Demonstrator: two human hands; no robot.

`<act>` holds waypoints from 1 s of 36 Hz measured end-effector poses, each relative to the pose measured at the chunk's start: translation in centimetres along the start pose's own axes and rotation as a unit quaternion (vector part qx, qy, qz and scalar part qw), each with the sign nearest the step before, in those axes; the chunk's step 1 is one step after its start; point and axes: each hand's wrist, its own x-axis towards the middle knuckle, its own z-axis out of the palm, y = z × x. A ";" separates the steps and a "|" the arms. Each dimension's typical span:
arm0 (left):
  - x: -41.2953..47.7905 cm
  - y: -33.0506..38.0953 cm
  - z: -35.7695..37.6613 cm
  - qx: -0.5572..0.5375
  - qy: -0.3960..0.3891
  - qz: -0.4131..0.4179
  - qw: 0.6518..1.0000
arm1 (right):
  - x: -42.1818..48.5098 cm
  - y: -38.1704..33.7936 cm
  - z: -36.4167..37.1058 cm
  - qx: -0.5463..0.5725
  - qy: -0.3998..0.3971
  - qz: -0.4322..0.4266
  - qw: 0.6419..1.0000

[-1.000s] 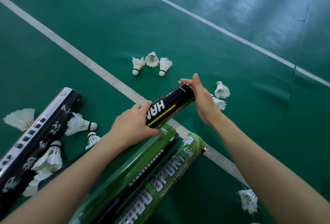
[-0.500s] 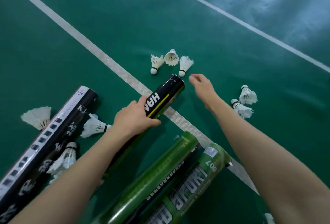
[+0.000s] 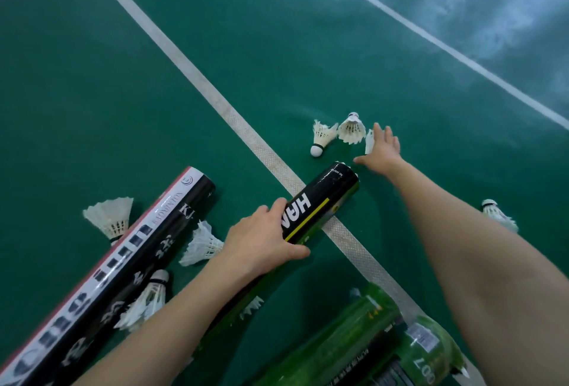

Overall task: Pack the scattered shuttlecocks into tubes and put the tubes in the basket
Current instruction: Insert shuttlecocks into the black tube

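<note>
Head view is showing the nearest shuttlecock (image 3: 369, 140) lying on the green floor (image 3: 308, 46), just past the mouth of the black tube (image 3: 320, 204), at about one o'clock from it. Your right hand (image 3: 381, 148) is reaching over it with fingers stretched out and thumb spread. It is not gripping anything yet, and the feathers are peeking out at its nine o'clock edge, between thumb and forefinger. Your left hand (image 3: 261, 244) is wrapping round the tube's middle and clasping it firmly. It is angling the open end toward one o'clock, probably so the next shuttlecock is travelling only a short way from floor to mouth. White tips are showing at the rim, so the tube seems to be partly filled.

Two other shuttlecocks (image 3: 321, 136) (image 3: 352, 130) are lying just beside the first, at its nine o'clock. The white court line (image 3: 215, 99) is passing under the tube. A black-and-white tube (image 3: 123, 256) with loose shuttlecocks (image 3: 203, 244) round it is lying at eight o'clock, and green tubes (image 3: 354, 333) at five o'clock. One more shuttlecock (image 3: 498, 216) is sitting at three o'clock, beyond your right forearm. No basket is showing.
</note>
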 end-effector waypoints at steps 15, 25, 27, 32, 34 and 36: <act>1.0 0.8 -0.1 0.027 0.008 -0.007 1.000 | -5.2 1.7 1.1 0.164 0.147 -0.027 0.975; -0.6 6.0 1.5 0.032 0.013 0.073 0.997 | -12.5 7.1 -3.0 0.362 0.134 -0.055 0.921; -1.4 7.4 2.1 0.035 0.016 0.100 0.994 | -14.0 7.9 -3.3 0.370 0.103 -0.063 0.921; -3.8 9.7 3.3 0.036 0.010 0.149 0.988 | -17.5 10.8 -4.9 0.424 0.108 -0.038 0.898; -4.9 10.6 3.6 0.040 0.000 0.163 0.986 | -19.0 12.1 -5.2 0.418 0.121 -0.041 0.900; -5.9 11.7 4.0 0.051 -0.006 0.173 0.984 | -20.3 13.4 -5.1 0.439 0.120 -0.034 0.890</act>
